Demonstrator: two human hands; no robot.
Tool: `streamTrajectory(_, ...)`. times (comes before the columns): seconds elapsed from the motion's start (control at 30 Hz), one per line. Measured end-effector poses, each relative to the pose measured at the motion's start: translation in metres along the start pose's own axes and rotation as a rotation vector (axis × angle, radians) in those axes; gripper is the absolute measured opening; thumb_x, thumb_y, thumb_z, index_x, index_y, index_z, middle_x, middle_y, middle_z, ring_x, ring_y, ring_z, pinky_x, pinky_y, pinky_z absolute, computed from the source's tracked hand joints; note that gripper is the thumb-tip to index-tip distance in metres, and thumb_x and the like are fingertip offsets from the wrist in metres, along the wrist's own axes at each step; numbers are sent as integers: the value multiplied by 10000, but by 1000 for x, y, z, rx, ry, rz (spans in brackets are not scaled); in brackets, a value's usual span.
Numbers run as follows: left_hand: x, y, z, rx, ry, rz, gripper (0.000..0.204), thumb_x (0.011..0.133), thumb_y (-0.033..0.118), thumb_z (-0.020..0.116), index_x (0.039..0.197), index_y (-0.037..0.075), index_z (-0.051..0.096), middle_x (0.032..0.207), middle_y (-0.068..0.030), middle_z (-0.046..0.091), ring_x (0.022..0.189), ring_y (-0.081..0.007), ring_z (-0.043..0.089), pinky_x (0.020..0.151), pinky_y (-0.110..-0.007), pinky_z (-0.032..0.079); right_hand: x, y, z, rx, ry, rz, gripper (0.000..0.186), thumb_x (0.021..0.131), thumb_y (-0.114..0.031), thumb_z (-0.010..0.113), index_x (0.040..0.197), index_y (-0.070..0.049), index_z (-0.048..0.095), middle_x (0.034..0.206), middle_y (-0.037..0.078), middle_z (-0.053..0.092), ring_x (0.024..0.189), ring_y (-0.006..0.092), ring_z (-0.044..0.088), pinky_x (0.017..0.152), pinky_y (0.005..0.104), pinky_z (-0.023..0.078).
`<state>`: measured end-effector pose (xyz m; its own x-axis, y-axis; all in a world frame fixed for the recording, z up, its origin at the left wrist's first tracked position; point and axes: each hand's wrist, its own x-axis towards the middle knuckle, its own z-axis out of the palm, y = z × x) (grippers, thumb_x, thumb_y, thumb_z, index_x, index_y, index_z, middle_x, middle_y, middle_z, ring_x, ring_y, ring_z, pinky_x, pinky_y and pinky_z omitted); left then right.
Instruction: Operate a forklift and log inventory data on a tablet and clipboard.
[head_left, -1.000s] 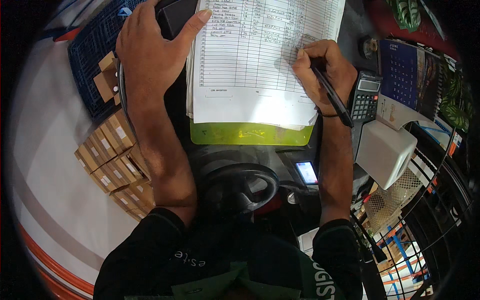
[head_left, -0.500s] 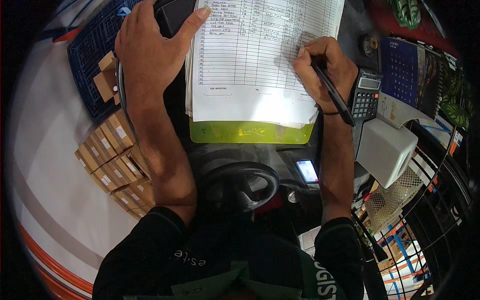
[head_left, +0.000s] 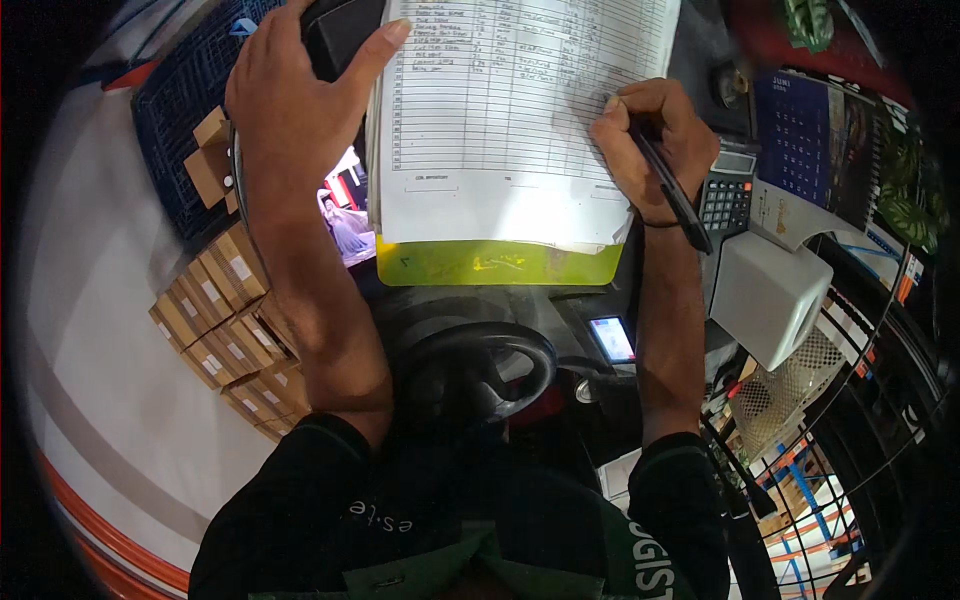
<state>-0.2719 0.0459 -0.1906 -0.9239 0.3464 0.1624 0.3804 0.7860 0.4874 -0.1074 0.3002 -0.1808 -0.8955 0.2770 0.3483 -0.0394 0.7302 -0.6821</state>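
Observation:
My right hand holds a black pen, its tip on a ruled sheet with handwritten rows, atop a paper stack on a lime-green board. My left hand lies open at the sheet’s left side, thumb on the top-left edge beside a black object. A lit screen showing a purple figure peeks out between my left wrist and the papers. A calculator sits right of my right hand.
Below lie a steering wheel and small lit display. At right are a white container, calendar, plant and wire frame. Stacked cartons and a dark blue pallet are at left.
The screen left of the papers, dark before, is now lit with a picture. The papers and left hand appear slightly further left; the right hand keeps the pen at the sheet.

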Motion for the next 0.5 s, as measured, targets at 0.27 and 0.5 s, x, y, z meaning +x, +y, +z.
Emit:
streamTrajectory(0.27, 11, -7, -7, 63, 6, -34, 820, 846, 606, 742, 1403, 28, 576, 1398, -205, 598, 1348, -351, 524, 1158, -435, 365, 7, 21, 11, -105, 71, -32, 266, 794, -275, 802, 910, -95, 643, 864, 76, 701, 751, 231, 731, 651, 356, 582)
streamTrajectory(0.5, 27, -13, 33, 24, -60, 111, 902, 859, 724, 648, 1377, -13, 599, 1371, -237, 620, 1247, -374, 609, 1098, -461, 447, 5, 67, 21, -240, 299, -11, 380, 784, -490, 799, 854, -135, 681, 805, 51, 721, 762, 278, 731, 690, 390, 590)
